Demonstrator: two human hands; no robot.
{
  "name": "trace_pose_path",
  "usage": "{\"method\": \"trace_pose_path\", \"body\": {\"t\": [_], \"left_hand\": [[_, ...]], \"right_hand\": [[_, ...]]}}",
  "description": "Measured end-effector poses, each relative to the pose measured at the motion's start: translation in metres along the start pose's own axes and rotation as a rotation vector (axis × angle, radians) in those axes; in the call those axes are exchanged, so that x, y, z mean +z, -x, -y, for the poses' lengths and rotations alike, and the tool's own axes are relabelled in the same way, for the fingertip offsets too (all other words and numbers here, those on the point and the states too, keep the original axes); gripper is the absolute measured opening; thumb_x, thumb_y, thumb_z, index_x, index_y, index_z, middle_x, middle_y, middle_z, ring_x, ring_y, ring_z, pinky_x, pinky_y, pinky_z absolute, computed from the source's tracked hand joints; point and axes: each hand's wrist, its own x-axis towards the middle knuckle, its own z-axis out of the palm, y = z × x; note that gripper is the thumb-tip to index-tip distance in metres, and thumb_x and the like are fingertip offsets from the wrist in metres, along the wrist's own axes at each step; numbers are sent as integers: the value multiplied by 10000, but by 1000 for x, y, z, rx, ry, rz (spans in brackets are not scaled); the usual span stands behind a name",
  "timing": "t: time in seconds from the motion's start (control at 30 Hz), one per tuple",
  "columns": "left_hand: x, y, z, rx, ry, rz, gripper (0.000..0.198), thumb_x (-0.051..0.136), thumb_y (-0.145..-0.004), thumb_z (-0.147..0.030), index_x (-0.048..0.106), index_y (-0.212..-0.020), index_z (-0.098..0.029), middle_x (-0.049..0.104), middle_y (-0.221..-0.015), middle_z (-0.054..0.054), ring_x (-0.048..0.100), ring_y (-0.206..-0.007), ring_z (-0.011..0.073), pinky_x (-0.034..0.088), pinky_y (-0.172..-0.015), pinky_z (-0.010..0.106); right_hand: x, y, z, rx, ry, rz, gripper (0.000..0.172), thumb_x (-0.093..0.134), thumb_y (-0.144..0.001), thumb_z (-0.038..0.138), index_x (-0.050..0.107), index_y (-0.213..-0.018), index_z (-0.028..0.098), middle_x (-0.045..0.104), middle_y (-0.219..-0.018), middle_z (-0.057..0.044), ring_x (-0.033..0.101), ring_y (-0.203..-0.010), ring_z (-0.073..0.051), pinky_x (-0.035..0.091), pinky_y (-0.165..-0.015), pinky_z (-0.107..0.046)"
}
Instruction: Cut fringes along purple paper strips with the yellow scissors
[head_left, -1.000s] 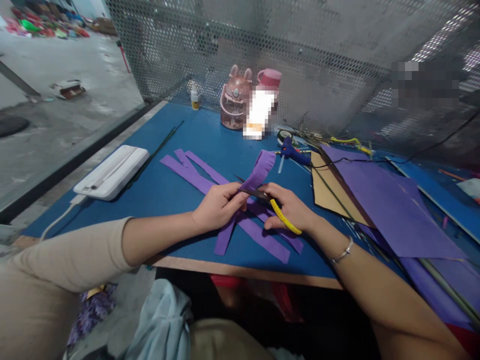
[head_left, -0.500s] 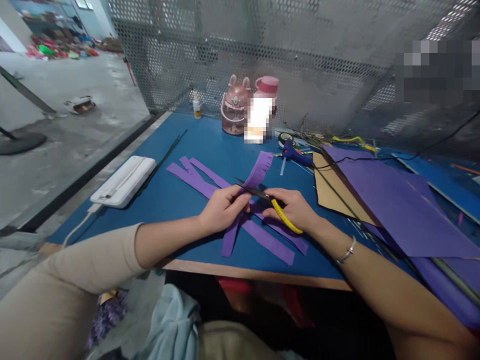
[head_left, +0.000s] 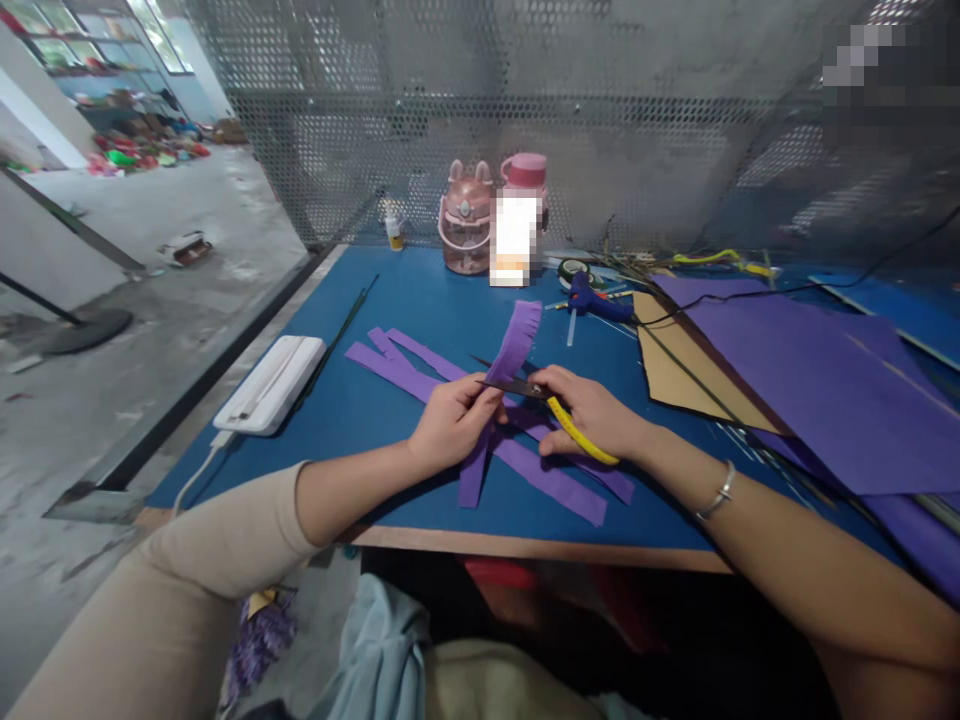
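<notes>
My left hand (head_left: 459, 420) pinches a purple paper strip (head_left: 517, 340) that stands up from the fingers and curls to the right. Small cuts fringe the right edge of its upper part. My right hand (head_left: 589, 415) is closed around the yellow handles of a pair of scissors (head_left: 574, 430). The dark blades lie across the strip just above my left thumb, a little apart at their tips. Beneath both hands, several more purple strips (head_left: 551, 480) cross one another on the blue tabletop (head_left: 315, 475).
A white power bank (head_left: 271, 385) with a cable lies at left, beside thin green stems (head_left: 341, 335). Behind stand a pink bottle (head_left: 466, 225), a blurred bright phone and a small white bottle (head_left: 394, 230). At right are a blue glue gun (head_left: 589, 297), tape (head_left: 574, 274) and purple sheets (head_left: 810, 390).
My view has tilted up and shifted slightly left. Both hands keep their hold, and the scissor blades still lie across the strip, with their tips now closer together.
</notes>
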Motion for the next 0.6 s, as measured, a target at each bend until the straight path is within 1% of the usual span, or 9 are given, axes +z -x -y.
{"method": "trace_pose_path", "body": {"t": [0.13, 0.27, 0.4, 0.53, 0.6], "left_hand": [[-1, 0, -3, 29, -32, 14, 367, 445, -942, -317, 622, -670, -144, 659, -663, 24, 575, -584, 98, 435, -596, 208], [-1, 1, -6, 42, -58, 26, 372, 444, -943, -314, 632, -669, -145, 659, -649, 24, 563, -567, 96, 427, -582, 210], [-2, 3, -6, 5, -75, 15, 357, 446, -941, -304, 640, -686, -146, 663, -637, 16, 567, -566, 95, 425, -590, 210], [-2, 2, -7, -34, -22, 19, 322, 492, -924, -367, 620, -728, -146, 665, -661, 14, 574, -577, 102, 431, -585, 215], [-2, 1, -7, -48, -3, 16, 334, 497, -921, -392, 611, -723, -147, 658, -663, 15, 577, -590, 106, 435, -587, 216]], "right_hand": [[1, -1, 0, -17, -59, -28, 697, 625, -698, 727, 542, -1117, 176, 623, -1017, -104, 601, -854, -234, 468, -724, -326], [1, -1, 2, -18, -121, -64, 600, 608, -745, 692, 605, -1042, 170, 656, -935, -83, 612, -809, -207, 470, -718, -298], [0, -1, 4, -5, -113, -85, 502, 628, -783, 620, 643, -1013, 173, 683, -878, -68, 615, -741, -181, 466, -680, -269], [-1, -1, 3, 21, -91, -95, 448, 644, -798, 573, 657, -1009, 178, 685, -819, -46, 594, -662, -157, 447, -626, -251], [-2, -1, 3, 46, -94, -97, 429, 647, -802, 560, 653, -1003, 182, 678, -795, -34, 581, -638, -150, 439, -610, -247]]}}
